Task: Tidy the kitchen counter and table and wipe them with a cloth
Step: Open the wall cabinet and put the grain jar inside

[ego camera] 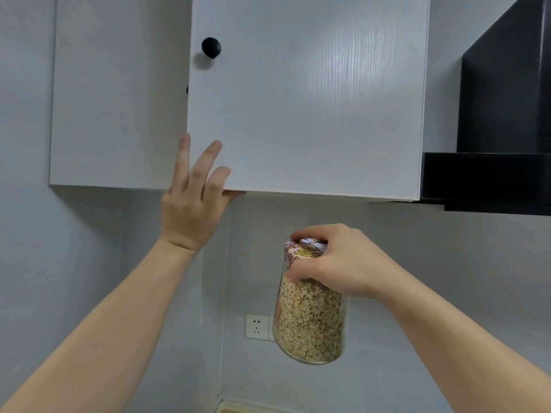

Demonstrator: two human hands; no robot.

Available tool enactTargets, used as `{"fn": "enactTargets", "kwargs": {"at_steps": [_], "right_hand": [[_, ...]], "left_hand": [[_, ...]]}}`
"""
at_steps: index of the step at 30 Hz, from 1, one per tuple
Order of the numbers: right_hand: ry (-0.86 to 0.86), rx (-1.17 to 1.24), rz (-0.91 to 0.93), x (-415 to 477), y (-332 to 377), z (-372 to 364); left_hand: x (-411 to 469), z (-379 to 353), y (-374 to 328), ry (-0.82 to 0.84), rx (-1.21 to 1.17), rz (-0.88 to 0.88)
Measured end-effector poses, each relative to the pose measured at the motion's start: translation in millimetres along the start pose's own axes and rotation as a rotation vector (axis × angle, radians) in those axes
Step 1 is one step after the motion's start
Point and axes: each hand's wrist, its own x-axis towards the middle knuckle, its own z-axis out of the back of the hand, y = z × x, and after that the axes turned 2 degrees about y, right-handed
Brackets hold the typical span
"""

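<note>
head: hands (190, 210) (337, 260) on door (298, 99), around jar (310, 323)

Kitchen wall, seen on my remote feed: I count two hands, the left hand (190, 216) and the right hand (337, 260); one glass jar (310, 323) of oats, topped by one patterned lid (304, 250); two white cabinet doors, the left door (116, 99) and the right door (313, 99); one black knob (211, 47) in full sight, plus a dark sliver that may be a second knob (187, 89) behind the door's edge, though I cannot tell; one wall socket (256, 327); one black range hood (504, 114).
</note>
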Motion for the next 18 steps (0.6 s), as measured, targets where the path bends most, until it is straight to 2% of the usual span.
{"fn": "enactTargets", "kwargs": {"at_steps": [6,14,18], "right_hand": [[0.040,-0.018,0.044,-20,-1,9],[0.069,0.027,0.123,-62,4,25],[0.096,0.050,0.157,-86,5,35]], "left_hand": [[24,37,-5,0.018,0.053,-0.140],[90,111,-32,-0.052,0.125,-0.395],[122,147,-57,-0.042,0.072,-0.471]]}}
